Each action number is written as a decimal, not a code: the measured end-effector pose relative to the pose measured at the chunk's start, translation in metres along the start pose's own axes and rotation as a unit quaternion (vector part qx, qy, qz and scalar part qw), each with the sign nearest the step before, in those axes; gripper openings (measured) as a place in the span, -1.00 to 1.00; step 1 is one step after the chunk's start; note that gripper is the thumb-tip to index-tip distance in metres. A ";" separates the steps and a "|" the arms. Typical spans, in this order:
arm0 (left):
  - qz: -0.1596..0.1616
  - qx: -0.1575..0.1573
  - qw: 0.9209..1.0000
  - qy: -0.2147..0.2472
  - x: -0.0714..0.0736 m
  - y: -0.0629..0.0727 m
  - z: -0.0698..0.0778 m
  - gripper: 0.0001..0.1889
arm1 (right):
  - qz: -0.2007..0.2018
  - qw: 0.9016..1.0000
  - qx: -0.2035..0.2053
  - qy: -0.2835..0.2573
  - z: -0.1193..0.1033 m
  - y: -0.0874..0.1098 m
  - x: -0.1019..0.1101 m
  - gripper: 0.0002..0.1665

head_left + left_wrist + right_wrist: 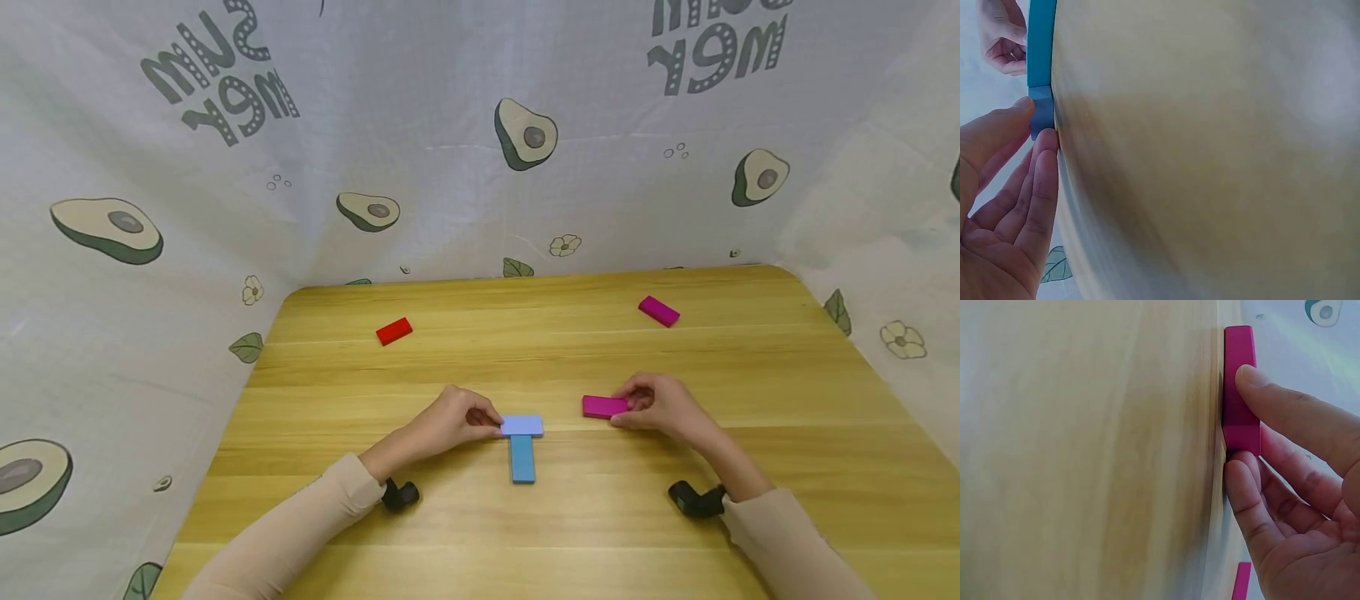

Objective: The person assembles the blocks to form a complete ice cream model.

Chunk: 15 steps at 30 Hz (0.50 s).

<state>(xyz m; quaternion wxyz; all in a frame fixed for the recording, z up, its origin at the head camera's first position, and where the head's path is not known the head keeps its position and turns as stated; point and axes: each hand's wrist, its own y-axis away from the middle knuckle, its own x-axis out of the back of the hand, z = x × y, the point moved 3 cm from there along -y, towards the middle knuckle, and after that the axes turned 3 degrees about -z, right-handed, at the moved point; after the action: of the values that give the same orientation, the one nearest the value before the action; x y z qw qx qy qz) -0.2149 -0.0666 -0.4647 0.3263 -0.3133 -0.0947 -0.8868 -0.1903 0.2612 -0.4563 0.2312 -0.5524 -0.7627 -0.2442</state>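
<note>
A light periwinkle-blue block (522, 425) lies crosswise at the top of a darker blue block (522, 460), the two forming a T on the table. My left hand (457, 418) pinches the left end of the periwinkle block between thumb and fingers; the left wrist view shows this grip (1042, 112) close up. To the right of the T, my right hand (660, 405) holds a magenta block (602, 407) by its right end. In the right wrist view the thumb presses on a long side of that magenta block (1240, 406), fingers at its near end.
A red block (394, 332) lies at the back left of the wooden table (480, 533). At the back right is another magenta block (659, 312). An avocado-print cloth (442, 167) hangs behind and beside the table. Black wrist cameras (697, 500) sit under the wrists.
</note>
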 end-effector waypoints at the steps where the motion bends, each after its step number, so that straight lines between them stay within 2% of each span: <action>1: 0.001 0.000 1.000 0.000 0.000 0.000 0.000 -0.91 | -0.001 1.000 -0.001 -0.002 0.000 0.000 0.000 -0.60; 15: -0.002 0.002 1.000 -0.001 0.000 -0.001 -0.001 -0.91 | -0.003 1.000 -0.009 -0.004 -0.005 -0.004 -0.004 -0.63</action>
<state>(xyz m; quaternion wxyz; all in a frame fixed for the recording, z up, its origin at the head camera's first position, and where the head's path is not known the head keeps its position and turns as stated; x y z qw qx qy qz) -0.2155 -0.0663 -0.4656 0.3254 -0.3133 -0.0972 -0.8868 -0.1926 0.2543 -0.4550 0.2222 -0.5530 -0.7632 -0.2497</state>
